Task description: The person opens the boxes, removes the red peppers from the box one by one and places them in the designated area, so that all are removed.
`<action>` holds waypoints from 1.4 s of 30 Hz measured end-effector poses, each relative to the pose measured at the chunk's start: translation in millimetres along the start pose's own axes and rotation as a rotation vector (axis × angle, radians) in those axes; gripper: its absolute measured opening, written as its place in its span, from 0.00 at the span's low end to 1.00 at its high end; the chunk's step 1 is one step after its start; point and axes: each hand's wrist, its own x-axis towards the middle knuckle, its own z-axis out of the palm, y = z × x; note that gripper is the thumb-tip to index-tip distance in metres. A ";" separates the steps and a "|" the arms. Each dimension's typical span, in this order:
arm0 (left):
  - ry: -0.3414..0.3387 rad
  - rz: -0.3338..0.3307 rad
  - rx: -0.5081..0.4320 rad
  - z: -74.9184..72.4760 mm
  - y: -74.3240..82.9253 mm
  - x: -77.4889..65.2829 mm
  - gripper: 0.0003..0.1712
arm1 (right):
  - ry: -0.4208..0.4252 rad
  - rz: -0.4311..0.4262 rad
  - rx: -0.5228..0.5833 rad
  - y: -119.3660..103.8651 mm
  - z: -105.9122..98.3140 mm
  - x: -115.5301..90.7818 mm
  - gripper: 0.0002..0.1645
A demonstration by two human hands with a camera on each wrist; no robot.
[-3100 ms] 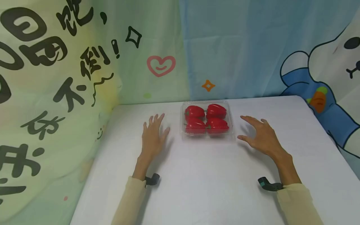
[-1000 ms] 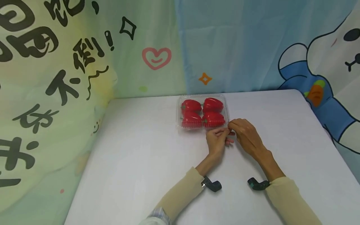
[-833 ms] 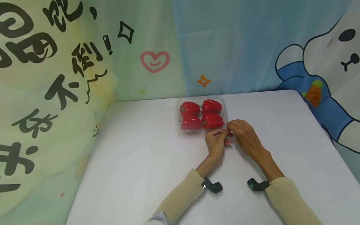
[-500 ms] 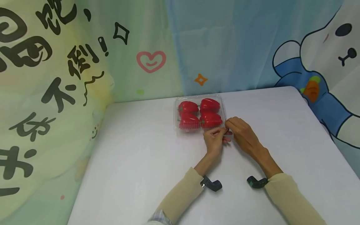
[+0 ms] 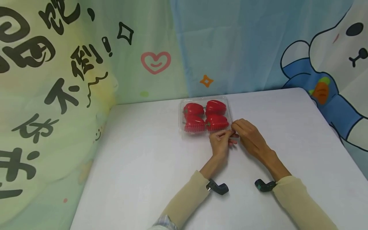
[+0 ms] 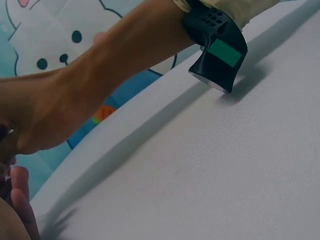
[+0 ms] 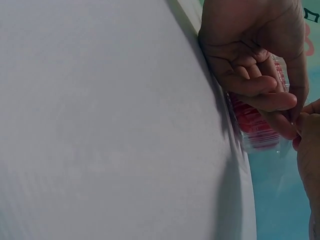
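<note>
A clear plastic clamshell box (image 5: 182, 127) lies near the back edge of the table with its lid down. Several red bell peppers (image 5: 216, 107) show through it. At the box's near right corner, the thumb and fingers of my left hand (image 5: 219, 144) pinch the plastic edge. My right hand (image 5: 249, 135) comes from the right and pinches at that same corner, fingertips against the left ones. In the right wrist view, the left hand (image 7: 250, 55) partly covers the box (image 7: 262, 140), its other fingers loosely bent. The pinched bit itself is mostly hidden by fingertips.
A white-covered table (image 5: 135, 169) lies under both arms. Behind it hangs a printed cloth backdrop (image 5: 230, 48) with lettering, a heart and a cartoon bear. Each wrist carries a dark camera, such as the right one (image 5: 264, 185).
Three seconds ago both hands were open and apart, either side of the box; they have come together at its near right corner. Over the last second their grip stays the same while the view shifts slightly.
</note>
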 end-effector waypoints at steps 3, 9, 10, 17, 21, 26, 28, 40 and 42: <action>0.000 0.002 -0.002 0.5 0.3 -0.8 0.10 | -0.011 -0.014 -0.014 0.6 -0.8 -0.2 0.19; 0.010 -0.010 0.013 0.3 3.0 -2.9 0.09 | -0.016 -0.025 -0.022 1.5 0.5 -0.7 0.20; 0.010 -0.010 0.014 0.3 3.0 -2.9 0.09 | -0.012 -0.025 -0.021 1.6 0.8 -0.8 0.20; 0.022 -0.001 -0.005 2.3 3.6 -2.7 0.10 | 0.015 -0.047 -0.015 3.6 4.1 -0.6 0.19; 0.030 0.000 -0.015 2.9 2.4 -2.3 0.10 | 0.024 -0.063 -0.010 4.9 4.8 0.0 0.19; 0.037 0.001 -0.007 4.3 1.9 -2.1 0.10 | 0.016 -0.072 -0.023 5.1 4.0 0.1 0.19; 0.044 -0.003 -0.010 4.9 2.3 -2.2 0.09 | 0.011 -0.072 -0.029 4.7 3.9 -0.2 0.18; 0.065 -0.014 -0.025 4.8 3.6 -1.6 0.09 | 0.039 -0.075 -0.019 1.8 6.0 0.7 0.17; 0.064 -0.017 -0.027 5.7 3.5 -1.2 0.10 | 0.048 -0.075 -0.023 1.7 5.7 1.0 0.17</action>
